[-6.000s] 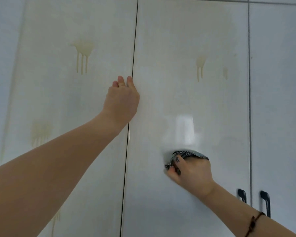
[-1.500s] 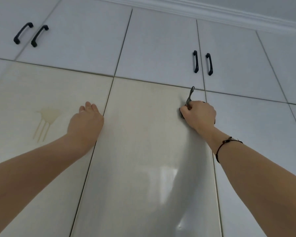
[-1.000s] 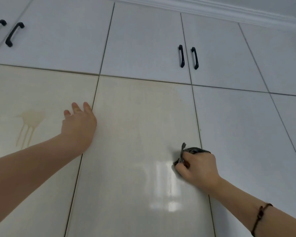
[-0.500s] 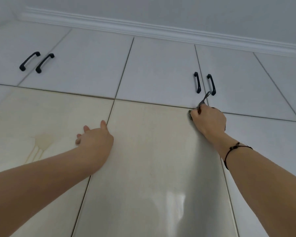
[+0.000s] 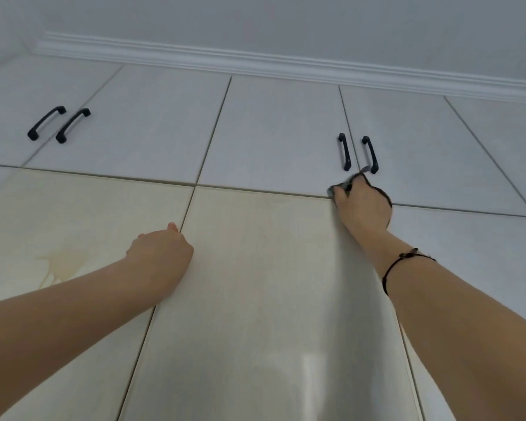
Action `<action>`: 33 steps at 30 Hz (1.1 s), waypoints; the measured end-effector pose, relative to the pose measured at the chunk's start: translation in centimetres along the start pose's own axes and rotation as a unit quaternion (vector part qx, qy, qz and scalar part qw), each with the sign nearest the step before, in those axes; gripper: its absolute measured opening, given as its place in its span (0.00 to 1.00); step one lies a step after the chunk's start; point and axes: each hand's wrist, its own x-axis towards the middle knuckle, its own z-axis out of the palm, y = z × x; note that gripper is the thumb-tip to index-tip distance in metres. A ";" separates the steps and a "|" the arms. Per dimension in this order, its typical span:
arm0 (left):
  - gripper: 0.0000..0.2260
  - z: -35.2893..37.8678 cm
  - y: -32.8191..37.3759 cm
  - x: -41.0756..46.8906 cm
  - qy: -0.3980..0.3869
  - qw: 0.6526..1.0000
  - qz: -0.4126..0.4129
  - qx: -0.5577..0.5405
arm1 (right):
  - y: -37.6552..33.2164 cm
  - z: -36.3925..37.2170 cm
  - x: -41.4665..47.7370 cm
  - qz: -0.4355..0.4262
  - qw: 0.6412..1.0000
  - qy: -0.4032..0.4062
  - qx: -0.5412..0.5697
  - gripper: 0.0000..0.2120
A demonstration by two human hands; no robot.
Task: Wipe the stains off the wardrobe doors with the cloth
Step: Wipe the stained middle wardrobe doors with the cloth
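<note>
Two bare hands met a cream wardrobe door (image 5: 255, 284): the right hand (image 5: 363, 205), a dark cord bracelet (image 5: 401, 262) at its wrist, bunched a dark patterned cloth (image 5: 342, 187) in curled fingers against the door's upper right corner, just below two black handles (image 5: 343, 153). The left hand (image 5: 161, 250) lay flat over the seam, fingers outstretched, near a yellowish drip stain (image 5: 64, 262) on the neighbouring door (image 5: 73, 208).

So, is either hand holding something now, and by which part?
The right hand grips the dark patterned cloth, bunched inside its grasp; only an edge shows. The left hand holds nothing; it rests at the seam between two cream wardrobe doors.
</note>
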 end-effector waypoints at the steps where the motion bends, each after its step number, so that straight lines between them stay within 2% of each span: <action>1: 0.27 -0.2 0.0 0.1 -0.002 1.000 0.011 0.008 | 1.0 -0.3 0.7 0.051 0.999 0.014 0.001 0.15; 3: 0.27 -0.6 0.0 -0.1 -0.010 1.000 0.019 0.009 | 0.1 -0.2 0.4 0.081 0.997 0.021 0.005 0.14; 4: 0.28 -0.9 0.0 -0.3 -0.014 0.999 0.018 0.033 | -1.5 0.3 -0.3 0.060 0.998 0.015 0.011 0.13; 8: 0.31 -1.5 -0.1 -0.8 -0.001 0.989 0.055 0.134 | -6.2 2.3 -3.1 -0.099 0.992 -0.077 0.034 0.13; 9: 0.32 -1.5 -0.2 -0.9 0.001 0.988 0.065 0.143 | -5.8 2.1 -2.6 -0.093 0.992 -0.072 0.035 0.13; 14: 0.34 -1.9 -0.6 -1.2 -0.010 0.987 0.073 0.141 | -0.3 -0.1 0.3 0.078 0.996 0.008 0.030 0.13; 17: 0.33 -1.8 -0.7 -1.2 -0.013 0.983 0.075 0.165 | -2.4 0.8 -0.5 0.104 0.994 0.025 0.029 0.13; 19: 0.33 -1.8 -0.4 -1.4 -0.019 0.982 0.076 0.171 | -5.5 1.4 -2.0 0.036 0.998 -0.012 0.042 0.13; 22: 0.34 -1.9 -0.6 -1.3 -0.028 0.987 0.058 0.144 | -10.1 2.0 -5.7 -0.150 0.981 -0.115 0.038 0.14; 24: 0.35 -1.8 -1.0 -1.2 -0.028 0.991 0.055 0.117 | -9.4 1.6 -6.3 -0.187 0.973 -0.131 0.030 0.15; 25: 0.35 -1.8 -1.0 -1.3 -0.023 0.991 0.059 0.115 | -8.0 1.3 -5.5 -0.165 0.979 -0.117 0.027 0.15; 29: 0.34 -1.6 -0.4 -1.3 -0.022 0.988 0.069 0.138 | -2.7 0.8 -1.4 0.010 1.000 -0.014 0.022 0.14; 31: 0.33 -1.0 -0.5 -0.4 -0.033 0.994 0.040 0.097 | -3.3 1.5 -1.4 0.071 0.997 0.025 0.018 0.12; 33: 0.31 0.3 -1.1 0.6 -0.041 0.999 -0.011 0.005 | -5.6 2.5 -2.2 0.100 0.994 0.036 -0.008 0.12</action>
